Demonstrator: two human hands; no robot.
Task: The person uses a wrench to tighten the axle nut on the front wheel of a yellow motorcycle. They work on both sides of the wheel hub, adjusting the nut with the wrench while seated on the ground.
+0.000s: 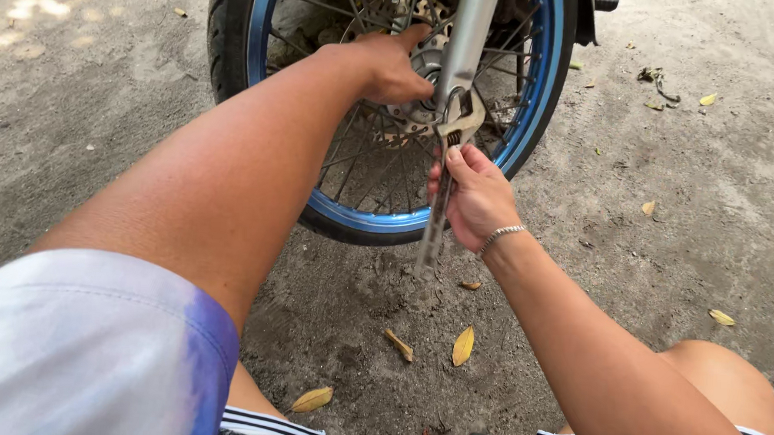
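Wrench [445,172] sits at the wheel [383,113] hub near top centre, right hand [475,200] grip closed round its handle, left hand [394,65] bracing there — best kept square and turned steadily.

No packages, labels, signs or screens showed anywhere in the head view.
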